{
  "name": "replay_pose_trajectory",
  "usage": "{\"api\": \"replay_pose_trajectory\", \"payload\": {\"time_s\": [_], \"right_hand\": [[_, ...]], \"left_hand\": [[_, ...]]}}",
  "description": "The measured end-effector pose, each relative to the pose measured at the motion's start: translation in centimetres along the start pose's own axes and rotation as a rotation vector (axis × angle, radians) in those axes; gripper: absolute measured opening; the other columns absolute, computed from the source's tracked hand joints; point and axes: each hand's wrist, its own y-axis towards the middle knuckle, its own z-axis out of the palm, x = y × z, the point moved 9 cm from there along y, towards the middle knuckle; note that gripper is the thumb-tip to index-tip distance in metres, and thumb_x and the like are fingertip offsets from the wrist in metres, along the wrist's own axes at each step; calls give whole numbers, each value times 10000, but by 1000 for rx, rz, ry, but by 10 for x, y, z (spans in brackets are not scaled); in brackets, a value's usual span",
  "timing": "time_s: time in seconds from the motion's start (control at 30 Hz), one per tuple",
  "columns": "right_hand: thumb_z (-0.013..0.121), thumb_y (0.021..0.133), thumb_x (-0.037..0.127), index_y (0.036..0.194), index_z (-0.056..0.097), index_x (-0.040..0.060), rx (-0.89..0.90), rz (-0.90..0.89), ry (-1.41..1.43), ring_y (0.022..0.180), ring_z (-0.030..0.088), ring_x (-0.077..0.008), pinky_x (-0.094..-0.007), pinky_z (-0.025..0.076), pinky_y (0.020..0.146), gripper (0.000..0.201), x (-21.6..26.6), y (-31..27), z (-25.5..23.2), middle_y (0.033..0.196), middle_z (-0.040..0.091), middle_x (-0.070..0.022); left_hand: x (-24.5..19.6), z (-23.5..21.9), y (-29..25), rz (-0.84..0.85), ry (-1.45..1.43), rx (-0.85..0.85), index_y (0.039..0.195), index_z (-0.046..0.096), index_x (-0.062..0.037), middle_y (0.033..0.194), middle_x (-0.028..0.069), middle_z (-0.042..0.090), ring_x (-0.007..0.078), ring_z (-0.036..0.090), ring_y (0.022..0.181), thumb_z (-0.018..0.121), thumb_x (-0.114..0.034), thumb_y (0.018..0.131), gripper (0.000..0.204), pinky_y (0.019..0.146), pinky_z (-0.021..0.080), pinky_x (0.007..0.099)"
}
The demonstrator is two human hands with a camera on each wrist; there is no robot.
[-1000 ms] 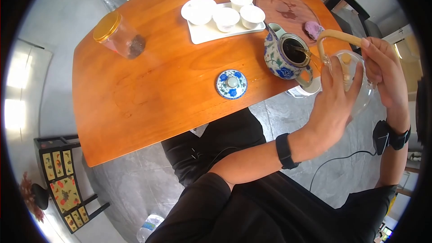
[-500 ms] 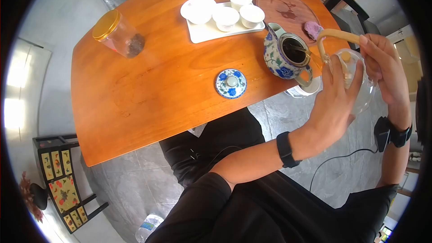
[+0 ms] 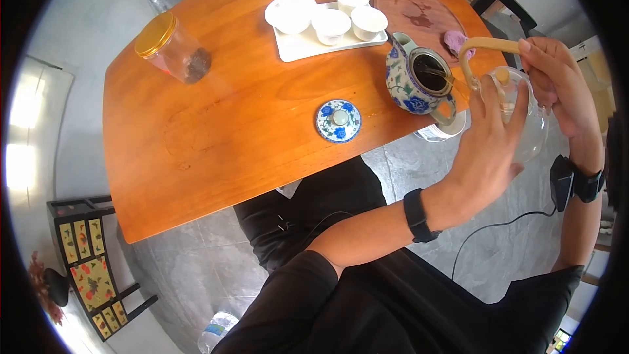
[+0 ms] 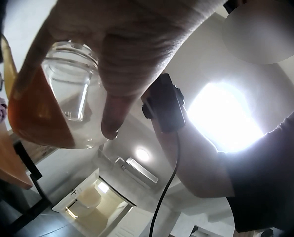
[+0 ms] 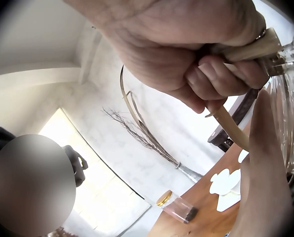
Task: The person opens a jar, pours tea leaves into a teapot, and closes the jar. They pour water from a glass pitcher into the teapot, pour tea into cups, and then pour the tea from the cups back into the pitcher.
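Note:
At the table's right edge in the head view, a clear glass teapot (image 3: 534, 137) is tilted toward the blue-and-white porcelain teapot (image 3: 416, 85). My right hand (image 3: 560, 78) grips its curved wooden handle (image 3: 488, 44), fingers wrapped round it in the right wrist view. My left hand (image 3: 481, 151) rests on the glass teapot with straight, spread fingers, near the wooden lid knob (image 3: 502, 76). A thumb (image 4: 115, 116) lies along the glass in the left wrist view. A clear amber-tinted streak reaches over the porcelain teapot's uncovered mouth. Its patterned lid (image 3: 339, 121) lies on the table.
White cups (image 3: 331, 24) stand on a white tray (image 3: 291, 52) at the back. Beside it are a round wooden board (image 3: 413, 10) and a purple lump (image 3: 455, 44). A gold-lidded jar (image 3: 171, 49) lies farther left. A white bucket (image 3: 442, 130) stands below the table edge.
My right hand has lifted a little, raising the wooden handle, and the glass teapot has tipped slightly more. The left hand stays on it. The porcelain teapot and its lid have not moved.

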Motion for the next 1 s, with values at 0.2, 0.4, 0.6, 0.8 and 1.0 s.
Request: {"api": "replay_pose_trajectory", "payload": {"time_s": [0.2,0.4,0.6,0.8,1.0], "right_hand": [[620,1025,323,780,537,87,1,17,8,446,232,20,-204,170,415,350,0,0,1,540,333,120],[618,1028,318,783,528,90,-71,3,68,434,229,8,-213,163,411,347,-6,-8,-13,535,325,116],[610,1034,320,791,522,93,-66,-14,129,427,231,2,-216,168,412,345,-8,-13,-20,533,321,108],[589,1047,306,802,519,93,-147,-53,169,424,240,-5,-214,190,419,332,4,-18,-25,530,321,106],[561,1061,294,810,518,97,-169,-68,206,417,255,-9,-213,212,420,322,4,-20,-28,522,324,100]], "left_hand": [[-1,-3,-1,13,-19,-26,1537,267,31,1402,467,254,568,441,1192,925,-95,605,1148,992,469,547],[-5,-3,-2,5,7,-6,1525,289,29,1408,443,266,566,443,1200,930,-99,597,1135,927,543,522],[-12,-10,-2,31,84,-17,1496,342,36,1406,430,283,562,450,1208,936,-114,588,1095,832,603,459],[-20,-25,3,70,159,-38,1477,368,48,1382,395,322,517,475,1170,929,-120,586,1067,775,612,434],[-24,-32,6,120,236,-93,1436,427,67,1298,277,400,418,484,1109,924,-118,578,1008,733,597,374]]}}
